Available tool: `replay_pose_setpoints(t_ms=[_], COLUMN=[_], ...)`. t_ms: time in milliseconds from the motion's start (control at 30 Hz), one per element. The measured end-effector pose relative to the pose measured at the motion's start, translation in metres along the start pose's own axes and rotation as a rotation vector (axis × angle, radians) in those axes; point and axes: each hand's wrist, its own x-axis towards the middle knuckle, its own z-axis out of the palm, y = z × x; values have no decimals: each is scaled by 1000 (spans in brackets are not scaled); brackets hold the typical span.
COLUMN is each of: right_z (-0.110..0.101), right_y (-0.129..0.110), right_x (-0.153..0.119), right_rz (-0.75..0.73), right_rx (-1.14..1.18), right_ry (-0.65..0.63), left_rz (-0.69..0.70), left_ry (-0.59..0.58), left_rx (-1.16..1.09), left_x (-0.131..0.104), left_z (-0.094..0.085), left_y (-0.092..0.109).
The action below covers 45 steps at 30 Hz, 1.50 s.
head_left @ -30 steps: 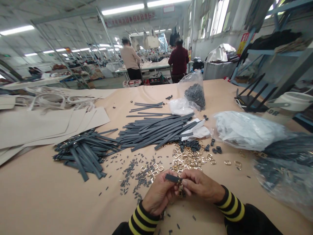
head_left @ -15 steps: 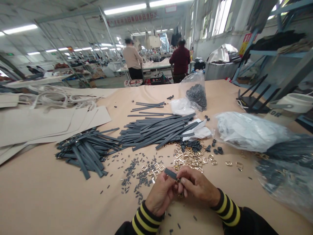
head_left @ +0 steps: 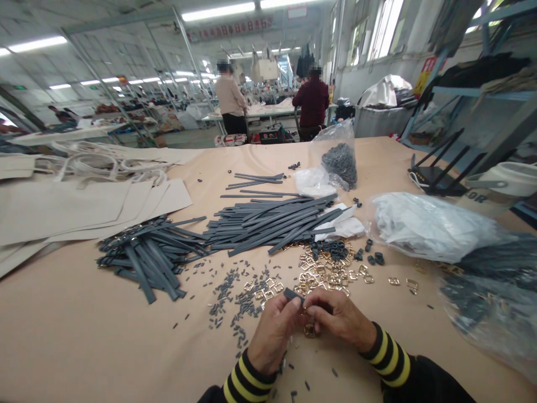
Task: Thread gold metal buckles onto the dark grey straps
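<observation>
Between thumb and fingers, my left hand (head_left: 272, 331) is closed on a dark grey strap (head_left: 291, 294), whose short flat end sticks out above the thumb. My right hand (head_left: 340, 318) is also closed, its thumb and forefinger pinching at the strap's right end, where the fingers hide most of it. A gold buckle (head_left: 309, 330) shows just below the fingertips; whether it is joined to the strap is hidden. Beyond the hands lie a heap of gold buckles (head_left: 325, 272) and, to the left, many small dark grey pieces (head_left: 241, 302).
Long grey straps (head_left: 268, 224) are heaped across the middle, and straps with buckles (head_left: 146, 257) at left. Beige fabric panels (head_left: 75, 207) cover the far left. Plastic bags (head_left: 428, 226) and a black router (head_left: 440, 173) stand at right. Two people work at a table behind.
The left thumb has slid further up over the strap, so less of it shows. The gold buckle beneath the fingers is more exposed. Both hands stay in nearly the same place.
</observation>
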Motion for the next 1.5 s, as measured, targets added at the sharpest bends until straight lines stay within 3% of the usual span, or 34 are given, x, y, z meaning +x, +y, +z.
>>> replay_pose_setpoints(t_ms=[167,400,600,700,833,967,1100,1233,1400,1500], right_z=[0,1,6,7,6,4,2,1,-1,-2], right_y=[2,-1,3,5,6,7,6,4,5,6], right_x=[2,2,2,3,4,4,5,4,0,-2], right_rz=[26,55,134,155,175,148,169,179,194,197], right_rx=[29,-47,51,133,304,268,195,109,110,134], right_ry=[32,101,117,94,12,46,92,110,-37,-134], left_rz=[33,112,220,240,373,367,369,178,-44,-146], left_ry=[149,139,261,296,320,346,287,166,7,-57], left_rx=[71,449,733,770,809,842,778,505,95,0], left_x=[4,5,4,3,3,0,-5,-6,-1,-2], left_z=[-4,-13,-9,-7,-4,-1,0,-8,-14,-16], left_y=[-5,-10,-11,-13,-16,-17,-14,-10,-7,-6])
